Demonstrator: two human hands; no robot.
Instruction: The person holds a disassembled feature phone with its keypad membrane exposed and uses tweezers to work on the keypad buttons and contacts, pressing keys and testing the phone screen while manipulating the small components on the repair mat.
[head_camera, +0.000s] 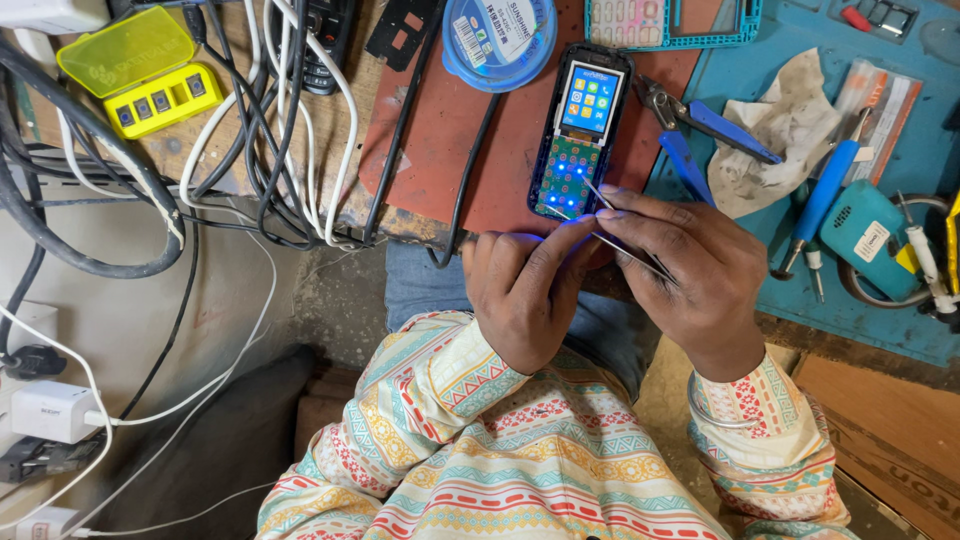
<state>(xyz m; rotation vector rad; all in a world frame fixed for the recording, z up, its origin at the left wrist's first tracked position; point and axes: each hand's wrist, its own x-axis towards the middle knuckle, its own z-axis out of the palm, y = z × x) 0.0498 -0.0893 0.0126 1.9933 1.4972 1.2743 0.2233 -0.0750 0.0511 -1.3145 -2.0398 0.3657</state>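
Two labelled things catch our eye first: a round blue tub with a white sticker at top centre, and a yellow case with its lid flipped open at upper left. Our opened phone lies just above the middle of the frame on a red mat, screen lit with coloured icons, green keypad board bare below it (blue lights glowing along its bottom edge). Our right hand pinches thin metal tweezers, tip touching the board's lower end. Our left hand is curled, fingertips at the phone's bottom edge; we can't tell if it grips anything. Blue-handled pliers, a crumpled cloth and a blue screwdriver sit on the teal mat to the right; tangled cables crowd the left.
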